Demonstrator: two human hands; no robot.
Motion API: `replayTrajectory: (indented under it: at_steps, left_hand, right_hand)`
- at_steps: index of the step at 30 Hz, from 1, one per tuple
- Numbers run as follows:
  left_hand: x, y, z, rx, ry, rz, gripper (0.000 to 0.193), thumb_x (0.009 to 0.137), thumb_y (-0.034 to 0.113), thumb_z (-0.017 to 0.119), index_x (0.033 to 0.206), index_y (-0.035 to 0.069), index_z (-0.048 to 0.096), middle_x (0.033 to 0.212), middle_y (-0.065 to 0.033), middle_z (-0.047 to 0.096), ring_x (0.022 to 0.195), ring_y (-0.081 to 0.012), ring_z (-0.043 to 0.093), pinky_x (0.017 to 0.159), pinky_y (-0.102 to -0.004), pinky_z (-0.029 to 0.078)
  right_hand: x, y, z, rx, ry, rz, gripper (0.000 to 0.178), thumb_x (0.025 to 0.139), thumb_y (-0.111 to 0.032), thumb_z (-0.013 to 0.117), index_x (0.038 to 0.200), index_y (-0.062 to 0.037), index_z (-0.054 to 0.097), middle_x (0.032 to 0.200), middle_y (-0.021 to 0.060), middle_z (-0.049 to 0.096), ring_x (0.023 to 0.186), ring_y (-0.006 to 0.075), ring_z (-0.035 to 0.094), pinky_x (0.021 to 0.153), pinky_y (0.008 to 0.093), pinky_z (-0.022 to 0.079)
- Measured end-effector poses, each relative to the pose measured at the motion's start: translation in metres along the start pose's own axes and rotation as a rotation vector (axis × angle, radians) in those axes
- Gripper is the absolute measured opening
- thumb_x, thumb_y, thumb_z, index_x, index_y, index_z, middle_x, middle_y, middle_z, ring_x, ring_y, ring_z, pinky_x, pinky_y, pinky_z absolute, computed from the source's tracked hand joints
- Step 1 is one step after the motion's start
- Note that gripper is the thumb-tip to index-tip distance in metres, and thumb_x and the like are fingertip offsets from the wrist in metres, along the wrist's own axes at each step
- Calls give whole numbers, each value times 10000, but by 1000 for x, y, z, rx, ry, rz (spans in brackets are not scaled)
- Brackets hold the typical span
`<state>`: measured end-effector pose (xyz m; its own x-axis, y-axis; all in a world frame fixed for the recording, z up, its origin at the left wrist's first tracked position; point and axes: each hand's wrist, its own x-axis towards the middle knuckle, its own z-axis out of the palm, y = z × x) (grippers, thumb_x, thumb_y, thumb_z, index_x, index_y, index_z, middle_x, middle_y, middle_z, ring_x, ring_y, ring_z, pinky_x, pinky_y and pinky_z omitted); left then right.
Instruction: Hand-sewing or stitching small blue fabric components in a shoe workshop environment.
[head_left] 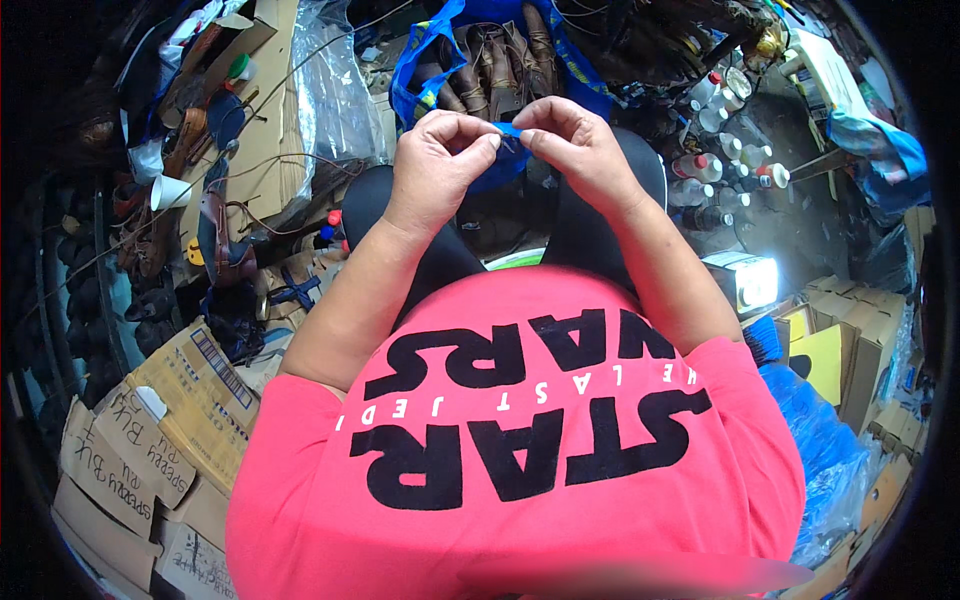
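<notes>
In front of my knees both my hands are raised close together, each with thumb and forefinger in a pinch. My left hand [440, 165] and my right hand [578, 155] meet at a small bright blue piece [509, 130] that shows between the fingertips. Whether it is a loose strip or part of the bag behind, I cannot tell. Just beyond my fingers stands an open blue bag [408, 85]. Several brown leather shoes or shoe uppers [497, 68] fill it, some wrapped with cord.
Flattened cardboard [262, 130] and clear plastic lie at the left, near a white cup [170, 192]. Several bottles [700, 167] stand on the floor at the right, above a lit lamp [755, 282]. Cardboard boxes [190, 400] and blue plastic [825, 445] flank me.
</notes>
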<state>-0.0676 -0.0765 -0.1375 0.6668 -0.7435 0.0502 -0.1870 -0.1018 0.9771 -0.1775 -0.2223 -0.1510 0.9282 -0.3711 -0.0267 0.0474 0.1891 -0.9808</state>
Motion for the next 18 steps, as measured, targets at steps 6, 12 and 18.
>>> replayTrajectory:
  at_steps: [6, 12, 18]
  left_hand:
    - [-2, 11, 3, 228, 28, 128, 64, 756, 29, 644, 817, 13, 653, 821, -12, 561, 696, -57, 530, 635, -195, 443]
    - [-3, 17, 6, 349, 40, 200, 73, 731, 29, 656, 804, 25, 661, 810, -35, 564, 695, -86, 537, 627, -209, 443]
    - [-3, 15, 6, 348, 32, 200, 69, 730, 33, 658, 798, 21, 658, 803, -33, 564, 691, -89, 537, 621, -216, 440]
  right_hand:
    - [-1, -5, 1, -68, -14, -25, 130, 782, -97, 635, 876, -12, 603, 764, -17, 563, 680, 36, 498, 600, 186, 412]
    - [0, -1, 2, -162, -31, -22, 102, 788, -82, 637, 856, -22, 591, 732, -33, 543, 628, 22, 468, 545, 170, 380]
    - [2, 3, 0, -168, -52, -25, 80, 783, -80, 628, 826, -30, 582, 741, -38, 538, 642, 19, 456, 551, 164, 364]
